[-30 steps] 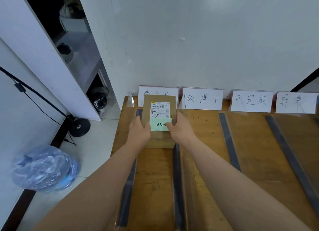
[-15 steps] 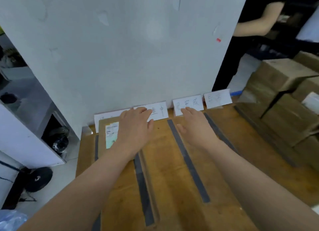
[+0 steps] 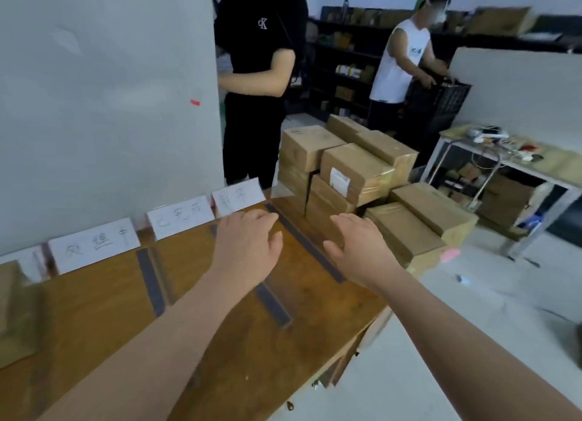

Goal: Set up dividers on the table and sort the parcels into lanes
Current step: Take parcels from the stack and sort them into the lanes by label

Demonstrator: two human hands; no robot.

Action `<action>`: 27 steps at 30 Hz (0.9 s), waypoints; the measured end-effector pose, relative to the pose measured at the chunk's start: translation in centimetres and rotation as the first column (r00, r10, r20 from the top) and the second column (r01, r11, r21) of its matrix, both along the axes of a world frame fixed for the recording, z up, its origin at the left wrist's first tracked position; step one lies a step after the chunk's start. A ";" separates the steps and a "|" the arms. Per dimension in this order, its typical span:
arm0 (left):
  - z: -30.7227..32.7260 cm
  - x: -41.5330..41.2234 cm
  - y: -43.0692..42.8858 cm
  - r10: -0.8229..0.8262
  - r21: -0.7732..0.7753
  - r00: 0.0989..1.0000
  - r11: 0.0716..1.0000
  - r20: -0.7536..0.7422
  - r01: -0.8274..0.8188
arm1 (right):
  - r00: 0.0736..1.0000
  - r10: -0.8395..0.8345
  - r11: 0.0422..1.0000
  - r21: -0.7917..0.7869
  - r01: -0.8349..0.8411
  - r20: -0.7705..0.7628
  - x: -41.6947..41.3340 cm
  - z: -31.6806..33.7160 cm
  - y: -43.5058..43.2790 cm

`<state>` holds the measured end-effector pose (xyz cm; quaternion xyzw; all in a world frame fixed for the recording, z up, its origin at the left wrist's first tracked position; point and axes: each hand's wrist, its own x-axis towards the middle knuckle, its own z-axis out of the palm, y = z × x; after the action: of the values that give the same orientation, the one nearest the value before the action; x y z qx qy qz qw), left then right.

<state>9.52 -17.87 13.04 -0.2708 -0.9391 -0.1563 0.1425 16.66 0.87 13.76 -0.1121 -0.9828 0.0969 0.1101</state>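
Brown cardboard parcels (image 3: 356,175) sat stacked at the right end, unsorted; one brown box (image 3: 14,307) lay in the far-left lane. Dark grey divider strips (image 3: 307,242) and white handwritten cards (image 3: 94,246) were set on the wooden table (image 3: 94,320). My left hand (image 3: 248,247) and right hand (image 3: 359,247) hovered empty, fingers loose. Sorting mostly left, I judged.

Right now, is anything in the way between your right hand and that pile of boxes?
Nothing visible. The open right hand hovers just before the stacked parcels; the dark divider strip on the table lies to its left, not between.
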 end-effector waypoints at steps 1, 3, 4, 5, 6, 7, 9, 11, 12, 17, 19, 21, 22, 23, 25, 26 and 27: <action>-0.1 0.5 2.4 -0.017 0.000 1.000 1.000 0.002 0.017 | 1.000 -0.025 1.000 -0.004 0.025 0.006 0.7 0.0 2.3; -0.4 1.3 7.0 -0.047 0.010 0.999 0.999 0.019 0.047 | 0.997 -0.069 0.997 -0.041 0.070 0.023 2.0 0.0 6.6; -0.7 1.7 8.7 -0.059 0.017 0.998 0.998 0.036 0.059 | 0.995 -0.094 0.993 -0.075 0.097 0.031 2.5 -0.1 8.3; -1.0 2.1 10.6 -0.074 0.022 0.996 0.997 0.055 0.073 | 0.991 -0.126 0.985 -0.114 0.130 0.043 3.0 -0.2 10.2; -1.4 2.3 12.3 -0.086 0.028 0.993 0.996 0.077 0.084 | 0.986 -0.157 0.975 -0.149 0.164 0.060 3.5 -0.3 12.0; -1.7 2.4 13.8 -0.091 0.035 0.991 0.996 0.100 0.088 | 0.979 -0.185 0.965 -0.176 0.197 0.082 3.8 -0.5 13.6; -2.5 2.2 17.0 -0.091 0.048 0.985 0.995 0.144 0.084 | 0.963 -0.238 0.942 -0.213 0.261 0.128 4.0 -1.0 17.0; -3.4 1.6 19.8 -0.098 0.053 0.976 0.995 0.192 0.089 | 0.945 -0.286 0.912 -0.256 0.319 0.159 3.8 -1.6 19.9; -4.0 1.2 21.1 -0.103 0.058 0.969 0.994 0.225 0.093 | 0.936 -0.307 0.896 -0.278 0.346 0.174 3.5 -2.1 21.1; -7.1 -1.0 27.0 -0.137 0.048 0.898 0.991 0.418 0.128 | 0.894 -0.376 0.833 -0.333 0.441 0.243 2.3 -5.2 26.2; -8.0 -1.6 29.0 -0.134 0.066 0.851 0.991 0.508 0.117 | 0.885 -0.391 0.794 -0.394 0.463 0.251 1.9 -6.3 27.6; -8.7 -2.0 30.8 -0.144 0.121 0.767 0.989 0.626 0.087 | 0.877 -0.396 0.737 -0.476 0.480 0.272 1.6 -7.3 28.7; -9.0 -2.1 31.5 -0.160 0.169 0.699 0.984 0.697 0.056 | 0.876 -0.398 0.701 -0.524 0.483 0.274 1.4 -7.8 29.1; -9.3 -2.2 32.2 -0.183 0.227 0.615 0.974 0.767 0.006 | 0.875 -0.405 0.658 -0.579 0.481 0.265 1.3 -8.1 29.4; -9.6 -2.1 33.2 -0.233 0.328 0.449 0.933 0.863 -0.148 | 0.879 -0.418 0.562 -0.695 0.448 0.229 1.1 -8.6 30.0; -9.7 -1.9 33.6 -0.249 0.354 0.398 0.909 0.883 -0.218 | 0.885 -0.416 0.515 -0.747 0.420 0.211 1.3 -8.8 30.3; -9.8 -1.7 33.8 -0.252 0.364 0.375 0.893 0.892 -0.265 | 0.891 -0.409 0.470 -0.791 0.392 0.199 1.5 -9.0 30.5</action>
<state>7.82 15.92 3.24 -0.0916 -0.7923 -0.4925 -0.3483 18.19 31.34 4.71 -0.3753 -0.7710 0.5091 0.0746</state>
